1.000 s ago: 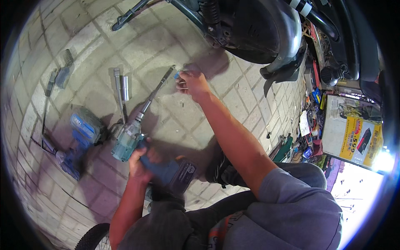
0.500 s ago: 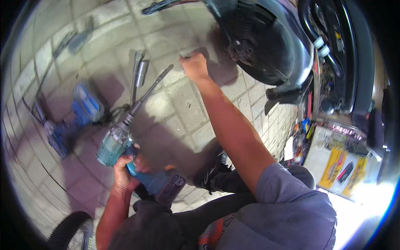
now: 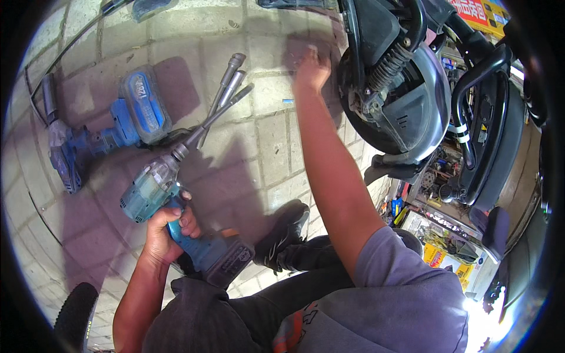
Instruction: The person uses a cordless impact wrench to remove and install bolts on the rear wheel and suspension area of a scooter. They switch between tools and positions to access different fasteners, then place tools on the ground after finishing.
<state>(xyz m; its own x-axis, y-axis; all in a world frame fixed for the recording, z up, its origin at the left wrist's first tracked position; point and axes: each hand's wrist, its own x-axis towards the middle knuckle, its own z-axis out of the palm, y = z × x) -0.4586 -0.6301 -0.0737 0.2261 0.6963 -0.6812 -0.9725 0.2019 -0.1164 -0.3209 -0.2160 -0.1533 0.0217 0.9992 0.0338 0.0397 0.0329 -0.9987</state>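
Note:
My left hand is wrapped around the handle of a teal cordless impact wrench, whose battery rests near my knee. A long thin steel extension sticks out from its nose, pointing away over the paving. Beyond it on the ground lie a long socket bar and a shorter shiny socket, partly overlapped by the extension. My right hand is stretched far forward beside the scooter's rear wheel. Its fingers are curled; anything in them is too small to make out.
A blue cordless power tool with a large battery lies on the left of the pavement. At right stands the scooter, with its coil spring and black rails. Boxes and loose parts crowd the lower right. A bicycle tyre shows at lower left.
The view has shifted, showing more of the scooter. My right hand has moved right, closer to the scooter's wheel. My left hand still grips the impact wrench.

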